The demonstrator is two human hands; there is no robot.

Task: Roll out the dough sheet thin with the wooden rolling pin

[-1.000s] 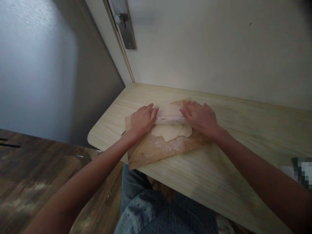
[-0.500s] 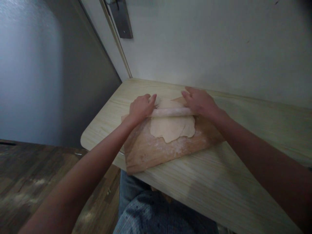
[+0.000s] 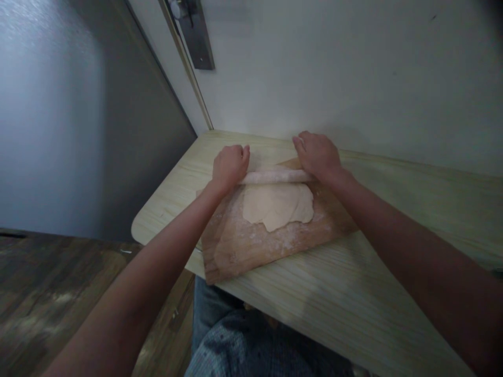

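A pale, flour-dusted rolling pin (image 3: 275,177) lies crosswise over the far part of a flattened sheet of dough (image 3: 277,204). My left hand (image 3: 231,165) is closed around the pin's left end, and my right hand (image 3: 317,156) is closed on its right end. Both ends are hidden under the hands. The dough has an uneven near edge and rests on a wooden board (image 3: 236,256), which shows white flour around it. Part of the dough's far side is covered by the pin.
The board sits at an angle on a light wood-grain table (image 3: 353,277) with a rounded left corner. A white door (image 3: 334,68) with a metal lock plate (image 3: 198,39) stands behind it. A grey shiny panel (image 3: 58,131) is at left, above the wooden floor (image 3: 58,293).
The rolling pin and both hands have moved slightly away from me toward the dough's far edge. My fingers are curled more closely around the pin. The view has shifted a little.
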